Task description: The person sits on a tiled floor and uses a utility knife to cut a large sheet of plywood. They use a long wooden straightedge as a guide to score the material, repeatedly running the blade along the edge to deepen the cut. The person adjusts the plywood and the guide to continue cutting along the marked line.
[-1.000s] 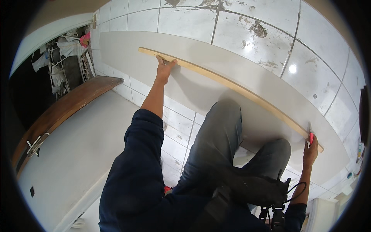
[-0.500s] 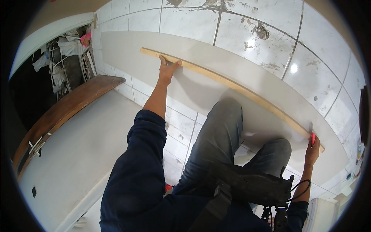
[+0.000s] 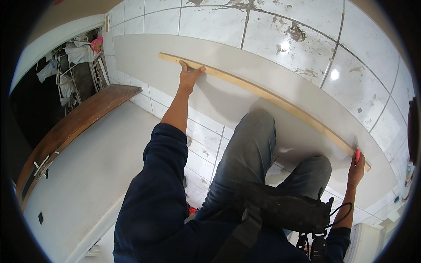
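Note:
A long wooden strip [image 3: 263, 93] lies slantwise across a pale grey board [image 3: 144, 47] on the floor. Near the strip's upper left end, my left hand [image 3: 187, 81] holds it down, thumb and fingers spread along its near edge. My right hand [image 3: 356, 172], close to the strip's other end, is closed around a slim red tool [image 3: 358, 156] that looks like a utility knife. Its greyish tip is blurred and points away from me over the board, just past the strip's far edge. The right hand's lower fingers are partly hidden.
Stained white floor tiles [image 3: 289, 48] surround the board. My knees [image 3: 261, 125] are bent at its near edge. To the left, a brown wooden door [image 3: 83, 107] stands beside a dark opening [image 3: 30, 101] with hanging bags and sticks. A black strapped pouch [image 3: 280, 208] hangs at my waist.
My right hand and the red tool have shifted slightly; the tool's tip is now more blurred. The strip and my left hand stay in nearly the same place.

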